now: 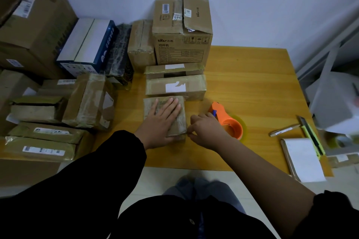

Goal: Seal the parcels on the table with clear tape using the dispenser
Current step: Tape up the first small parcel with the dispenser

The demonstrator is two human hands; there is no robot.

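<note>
Cardboard boxes fill the table's left edge and back left corner. The back right corner is open wood. A tape dispenser, pen, box cutter and notepad block the front right.

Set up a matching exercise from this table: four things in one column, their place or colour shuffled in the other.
1. left hand
2. tape dispenser
3. utility knife
4. notepad

A. white, at the near right corner of the table
B. orange, right of the small parcel
C. flat on the small parcel
D. yellow-green, beside the pen

Pairs: 1-C, 2-B, 3-D, 4-A
</note>
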